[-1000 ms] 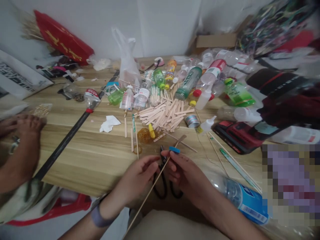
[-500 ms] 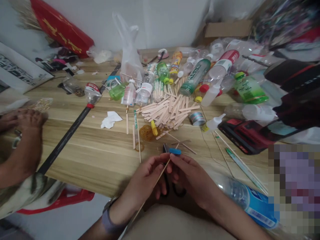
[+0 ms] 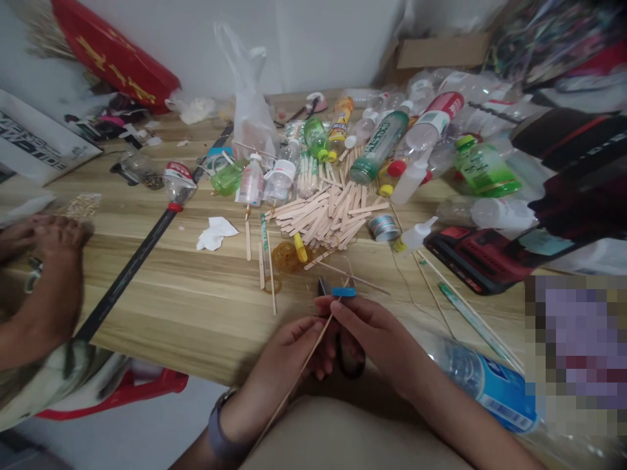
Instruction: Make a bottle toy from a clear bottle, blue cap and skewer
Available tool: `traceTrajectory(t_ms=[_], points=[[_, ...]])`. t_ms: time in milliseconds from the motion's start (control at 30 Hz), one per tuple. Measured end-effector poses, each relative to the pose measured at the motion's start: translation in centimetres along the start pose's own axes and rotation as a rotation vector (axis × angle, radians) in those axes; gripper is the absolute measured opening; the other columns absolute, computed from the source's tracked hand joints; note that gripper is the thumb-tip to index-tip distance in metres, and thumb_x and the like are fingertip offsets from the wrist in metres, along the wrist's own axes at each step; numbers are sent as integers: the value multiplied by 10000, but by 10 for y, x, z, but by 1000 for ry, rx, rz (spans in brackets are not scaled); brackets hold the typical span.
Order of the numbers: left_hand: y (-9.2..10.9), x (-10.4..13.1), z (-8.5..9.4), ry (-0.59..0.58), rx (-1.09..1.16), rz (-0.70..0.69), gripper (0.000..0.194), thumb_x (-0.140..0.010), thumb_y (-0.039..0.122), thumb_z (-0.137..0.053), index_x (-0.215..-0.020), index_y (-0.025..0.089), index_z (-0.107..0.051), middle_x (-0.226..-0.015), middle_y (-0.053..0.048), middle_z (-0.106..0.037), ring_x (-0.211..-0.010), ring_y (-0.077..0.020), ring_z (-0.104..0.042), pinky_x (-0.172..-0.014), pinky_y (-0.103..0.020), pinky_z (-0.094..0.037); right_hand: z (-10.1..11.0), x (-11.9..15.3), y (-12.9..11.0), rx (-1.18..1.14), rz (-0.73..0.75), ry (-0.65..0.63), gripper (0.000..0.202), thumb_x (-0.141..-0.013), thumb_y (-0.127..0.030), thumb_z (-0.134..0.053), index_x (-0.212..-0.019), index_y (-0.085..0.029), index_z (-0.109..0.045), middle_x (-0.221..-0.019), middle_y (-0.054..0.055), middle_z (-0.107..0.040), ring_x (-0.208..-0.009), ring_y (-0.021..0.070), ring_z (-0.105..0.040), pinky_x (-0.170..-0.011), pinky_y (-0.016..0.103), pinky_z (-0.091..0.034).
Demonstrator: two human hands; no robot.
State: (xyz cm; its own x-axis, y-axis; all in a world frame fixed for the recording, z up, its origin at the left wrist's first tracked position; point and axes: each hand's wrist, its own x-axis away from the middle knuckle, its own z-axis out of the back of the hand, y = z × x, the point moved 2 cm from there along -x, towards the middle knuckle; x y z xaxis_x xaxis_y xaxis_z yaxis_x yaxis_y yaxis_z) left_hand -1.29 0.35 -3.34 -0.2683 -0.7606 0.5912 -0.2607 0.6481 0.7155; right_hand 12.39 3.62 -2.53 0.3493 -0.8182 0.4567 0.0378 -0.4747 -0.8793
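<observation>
Dim, even light with a cool, greyish cast falls across the wooden surface (image 3: pixel 206 313), with soft, faint shadows. Its source is out of view. The picture looks slightly hazy, outer parts stretch and smear under wide-angle distortion, and coarse pixel blocks mask the lower right.

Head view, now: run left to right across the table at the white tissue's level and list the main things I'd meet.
The other person's hands → black pole → white tissue → stick pile → spool → small white bottle → drill.
</observation>
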Motion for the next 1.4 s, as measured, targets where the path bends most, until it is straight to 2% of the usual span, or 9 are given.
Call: traceTrajectory(t_ms=[100, 300, 500, 667, 833, 967, 1167, 1300, 1400], points=[[0, 3, -2, 25, 82, -6, 466, -697, 600, -766, -735, 163, -609, -595, 38, -547, -491, -65, -449, -473, -206, -293, -1, 0, 4, 75, -4, -21, 635, -847, -633, -511, -1155, -91, -628, -567, -11, -574, -445, 105, -430, -412, 217, -282], [5, 5, 0, 120, 139, -43, 476, -622, 555, -852, -698, 161, -596, -568, 59, -536, -458, -42, -441, -458, -179, -303, -5, 4, 4, 156, 24, -94, 620, -920, -582, -385, -1284, -99, -519, -490, -59, -497, -411, 132, -475, -409, 219, -335], [6, 5, 1, 190, 209, -66, 439, -606, 539, -868, -758, 182, -661, -602, 47, -601, -501, -61, -506, -481, -177, -374, -4, 12, 1, 352, 132, -187, 301, -993, -409, -367, -974, -191, -575, -784, 31, -656, -623, 137, -578, -562, 240, -441], [4, 2, 5, 192, 216, -103, 402, -620, 512, -868, -774, 193, -679, -668, 35, -653, -537, -73, -548, -497, -187, -403, 0, 14, -3, 557, 167, -65, 288, -966, -346, -442, -784, -200, -609, -706, 16, -621, -637, 148, -530, -588, 261, -372], [6, -1, 11, 195, 127, -131, 390, -666, 523, -831, -806, 191, -680, -749, 19, -693, -569, -83, -574, -508, -200, -413, 3, 13, -6, 632, 129, 42, 222, -925, -329, -532, -792, -212, -667, -696, 11, -646, -614, 151, -526, -568, 260, -349], [9, -1, 14, 115, 27, -113, 405, -717, 540, -784, -852, 175, -668, -660, 17, -669, -580, -106, -592, -540, -214, -443, 4, 15, -7, 670, 103, 21, 216, -926, -281, -519, -780, -219, -666, -669, 4, -645, -590, 146, -531, -571, 257, -359], [6, 2, 17, 49, 4, -31, 432, -765, 555, -745, -932, 171, -636, -479, 74, -549, -384, -64, -406, -395, -190, -265, 7, 22, -8, 785, 225, 50, 220, -932, -264, -514, -735, -210, -593, -686, 12, -638, -615, 155, -553, -581, 267, -369], [5, -1, 20, 8, -5, -67, 413, -775, 542, -748, -912, 158, -677, -567, 29, -619, -482, -84, -509, -475, -201, -352, 6, 25, -6, 887, 261, -6, 201, -939, -179, -519, -760, -205, -605, -736, 10, -650, -656, 154, -579, -592, 265, -377], [9, -5, 23, 73, -14, -101, 401, -746, 531, -777, -855, 149, -720, -655, -2, -659, -573, -101, -558, -552, -215, -409, 7, 26, -5, 969, 281, 12, 187, -944, -162, -522, -781, -200, -605, -777, 24, -638, -690, 175, -605, -600, 279, -391]])
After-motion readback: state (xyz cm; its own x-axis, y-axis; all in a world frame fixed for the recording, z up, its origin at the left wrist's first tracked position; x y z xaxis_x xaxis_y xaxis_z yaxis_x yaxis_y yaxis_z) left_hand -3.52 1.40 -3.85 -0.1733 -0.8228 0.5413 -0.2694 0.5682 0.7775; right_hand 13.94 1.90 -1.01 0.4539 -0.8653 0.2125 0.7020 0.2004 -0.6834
